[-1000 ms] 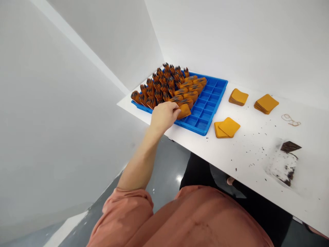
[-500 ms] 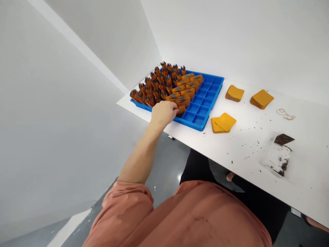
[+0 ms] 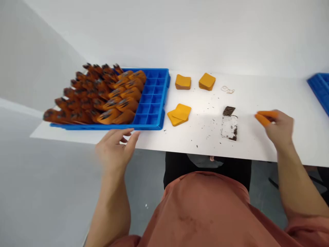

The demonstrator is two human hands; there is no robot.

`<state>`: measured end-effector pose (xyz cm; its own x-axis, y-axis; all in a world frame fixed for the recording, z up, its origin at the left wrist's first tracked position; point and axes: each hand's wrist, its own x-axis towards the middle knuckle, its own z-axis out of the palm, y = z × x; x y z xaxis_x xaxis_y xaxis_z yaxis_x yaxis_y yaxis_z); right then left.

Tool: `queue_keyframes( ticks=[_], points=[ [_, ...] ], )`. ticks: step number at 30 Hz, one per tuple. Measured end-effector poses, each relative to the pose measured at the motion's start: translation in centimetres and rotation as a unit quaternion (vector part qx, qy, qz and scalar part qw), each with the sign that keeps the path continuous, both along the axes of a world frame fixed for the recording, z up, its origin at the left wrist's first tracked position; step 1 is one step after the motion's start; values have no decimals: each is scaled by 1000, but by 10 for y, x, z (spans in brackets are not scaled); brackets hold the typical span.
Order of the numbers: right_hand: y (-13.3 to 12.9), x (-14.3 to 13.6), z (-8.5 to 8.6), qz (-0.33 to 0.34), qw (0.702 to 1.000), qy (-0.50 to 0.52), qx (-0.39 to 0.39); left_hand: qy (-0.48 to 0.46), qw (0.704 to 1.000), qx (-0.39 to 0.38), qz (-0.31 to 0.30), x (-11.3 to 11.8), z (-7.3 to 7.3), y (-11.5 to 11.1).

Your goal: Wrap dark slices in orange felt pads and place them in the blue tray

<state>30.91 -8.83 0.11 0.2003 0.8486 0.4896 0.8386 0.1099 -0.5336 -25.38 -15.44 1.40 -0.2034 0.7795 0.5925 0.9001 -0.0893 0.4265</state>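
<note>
My left hand (image 3: pixel 115 145) is just off the front edge of the blue compartment tray (image 3: pixel 160 125), thumb and fingers apart, holding nothing. Folded orange-brown pieces with dark tips (image 3: pixel 87 92) fill the tray's left and middle compartments, with lighter ones (image 3: pixel 128 103) at their right. At the right, over the white table, my right hand (image 3: pixel 279 125) has its thumb and a finger together at the tips. Both look covered in orange; anything pinched between them is too small to make out. Nearest it lies a dark brown flat piece (image 3: pixel 228 110) beside a clear rectangle with dark crumbs (image 3: pixel 229 128).
Yellow-orange squares lie in a left stack (image 3: pixel 183 82), a right stack (image 3: pixel 207 81) and a fanned front pile (image 3: pixel 179 115). Thin pale loops (image 3: pixel 227 90) rest behind the dark piece. Another blue tray (image 3: pixel 321 87) stands at the far right. Dark crumbs dot the white table (image 3: pixel 257 85).
The view has swung right. My left hand has let go of a piece at the tray's front row and drawn back toward me. My right hand and a second blue tray have come into view.
</note>
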Motion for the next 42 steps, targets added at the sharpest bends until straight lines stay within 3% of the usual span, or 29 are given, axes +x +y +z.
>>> queue_keyframes(
  ticks=[2,6,13,20,28,35,39,42],
  points=[
    [21,-21,12,78,995,-57,-25,-18,999,-8,-27,14,-8,-4],
    [51,-56,24,124,966,-209,-84,-36,997,-48,-57,32,-16,-6],
    [51,-73,18,143,931,-311,-124,-40,995,-72,-64,37,-23,-9],
    [48,-73,18,150,936,-296,-116,-54,989,-119,-66,47,-19,-11],
    [43,-79,22,133,942,-273,-142,-50,988,-114,-90,52,-21,-14],
    [46,-79,16,123,946,-270,-130,-49,987,-113,-107,57,-21,-15],
    [44,-77,18,124,937,-291,-146,-60,983,-124,-123,66,-11,-8],
    [36,-72,25,121,946,-270,-136,-43,980,-143,-133,82,4,17]
  ],
)
